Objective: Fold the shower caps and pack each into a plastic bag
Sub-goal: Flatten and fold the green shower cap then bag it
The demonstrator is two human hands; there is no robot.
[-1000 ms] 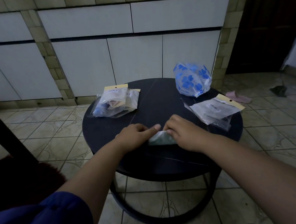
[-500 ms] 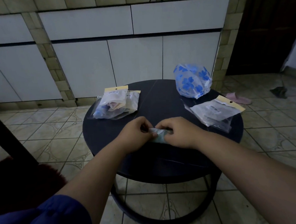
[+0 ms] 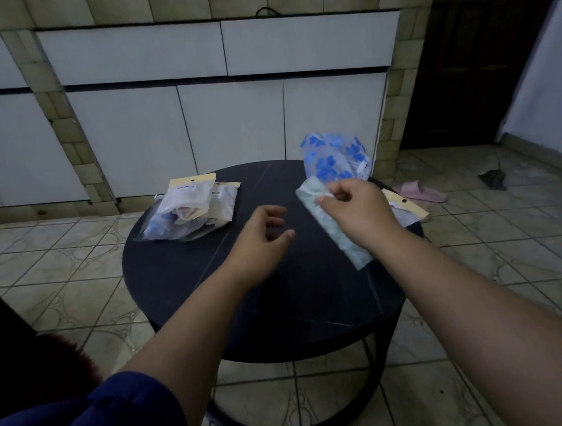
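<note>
Reaching out over the round dark bench (image 3: 272, 315), both forearms stretch forward from the bottom of the view, the left one coming out of a blue sleeve (image 3: 88, 419). The right hand (image 3: 355, 210) is raised above the far right part of the bench, its thumb and fingers pinching the upper end of a folded pale green shower cap (image 3: 331, 221). That cap hangs as a long narrow strip, slanting down and toward the person beneath the hand, clear of the bench top. The left hand (image 3: 263, 235) hovers over the middle of the bench with its fingers loosely curled and nothing in them, a little apart from the strip.

Two packed plastic bags (image 3: 190, 211) with yellowish card headers lie overlapping at the far left of the bench; folded caps show through them, one blue and the others pale, though how many are inside cannot be told. One more plastic bag (image 3: 406, 210) with the same kind of header lies at the far right edge, mostly hidden behind the right hand, so its contents cannot be made out. One unfolded clear shower cap with blue flowers (image 3: 334, 158) sits puffed up at the far right of the bench, just behind the right hand.

A pink slipper (image 3: 421, 192) lies on the tiled floor (image 3: 505, 242) beyond the bench.
</note>
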